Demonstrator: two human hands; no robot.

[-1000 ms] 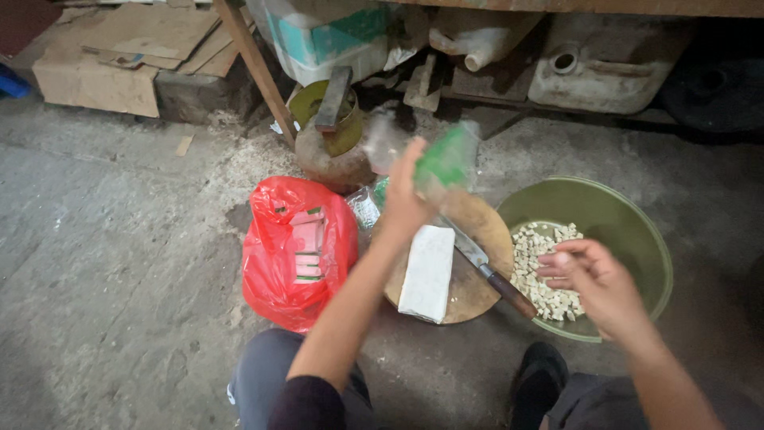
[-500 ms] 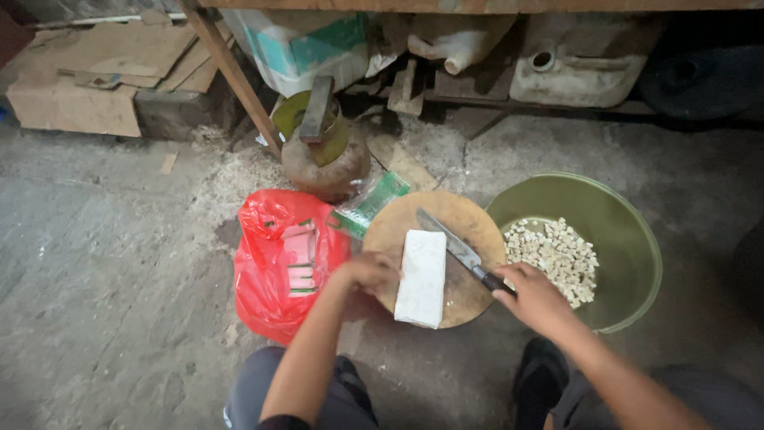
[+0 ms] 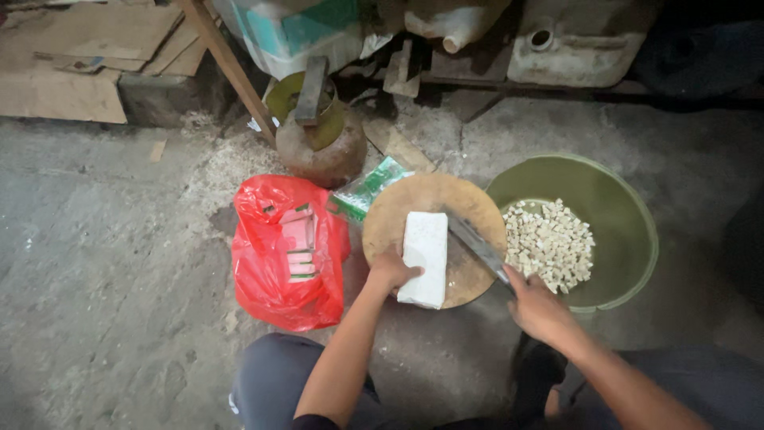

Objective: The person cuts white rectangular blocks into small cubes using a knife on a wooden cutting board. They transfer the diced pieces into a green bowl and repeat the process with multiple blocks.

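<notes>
Since the earlier frame, the left hand (image 3: 391,271) had dropped from holding a green packet up in the air to the near-left edge of the round wooden board (image 3: 469,209), its fingers (image 3: 410,273) curled against the long side of the white block (image 3: 424,259). That block lay lengthwise across the board, its near end overhanging the rim above the concrete floor (image 3: 119,263). The right hand (image 3: 539,306) gripped the handle of the knife (image 3: 477,245), blade flat on the board just right of the block. Beyond it sat the green basin (image 3: 621,215) of white cubes (image 3: 547,243); left of the board, a red plastic bag (image 3: 288,251). With the steadying fingers so close, a cut might nick them, or the overhanging end could tip off.
</notes>
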